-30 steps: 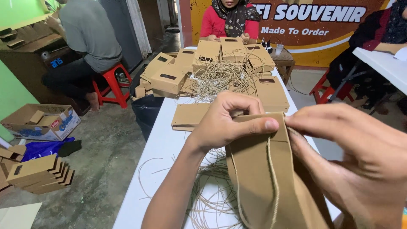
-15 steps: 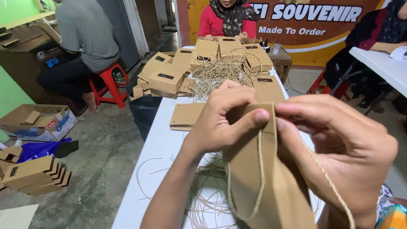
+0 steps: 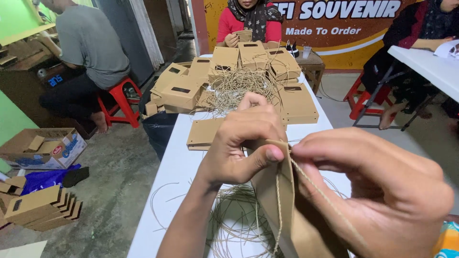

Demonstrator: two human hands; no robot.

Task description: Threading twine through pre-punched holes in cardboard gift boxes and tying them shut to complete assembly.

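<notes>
At six o'clock in the head view, close under the camera, the left hand (image 3: 244,138) was closed on the top edge of a brown paper bag (image 3: 296,224), its thumb pressed flat against the bag's face and the fingers curled over the rim. The right hand (image 3: 382,191), just beside it at four o'clock, pinched a length of tan twine (image 3: 315,188) at the bag's rim, fingertips drawn together; a second strand hung down the bag's front. Below the bag, loose twine strands (image 3: 234,215) lay coiled on the white table (image 3: 167,177). Toward twelve o'clock, flat and folded brown boxes (image 3: 296,102) were stacked around a tangled heap of twine (image 3: 239,86). Beyond them a person in red (image 3: 246,24) held a small box. At ten o'clock another person sat on a red stool (image 3: 122,100), and cardboard boxes (image 3: 40,148) lay on the floor at nine o'clock.
</notes>
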